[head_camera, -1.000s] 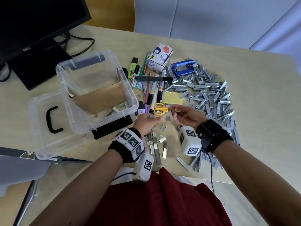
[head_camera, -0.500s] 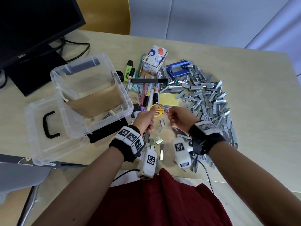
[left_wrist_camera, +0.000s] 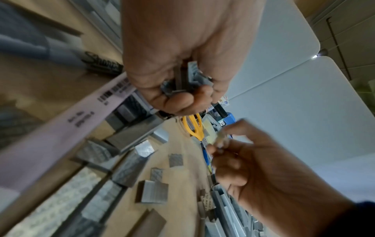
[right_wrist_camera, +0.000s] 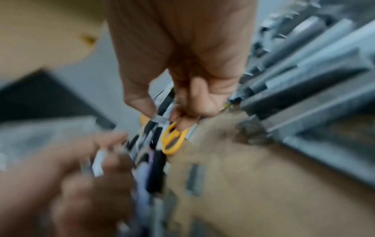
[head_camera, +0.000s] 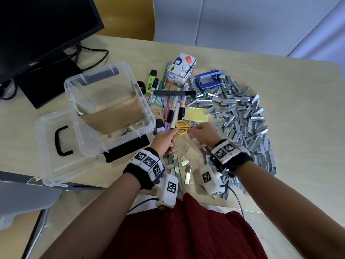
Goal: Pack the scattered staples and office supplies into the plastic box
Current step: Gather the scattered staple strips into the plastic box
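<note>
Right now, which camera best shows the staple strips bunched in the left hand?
The left wrist view: the left hand curls round a bundle of grey staple strips, sharp and seen end-on. The head view shows only the fist's back, strips hidden. The right wrist view is badly blurred; a pale strip shows between its fingers.

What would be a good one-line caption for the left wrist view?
Left hand grips collected staple strips while the right hand pinches another strip beside yellow scissors.

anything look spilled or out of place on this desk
Yes. A big heap of staple strips is spilled across the table right of the pens, while the plastic box holds only a few. Both hands grip some.
</note>
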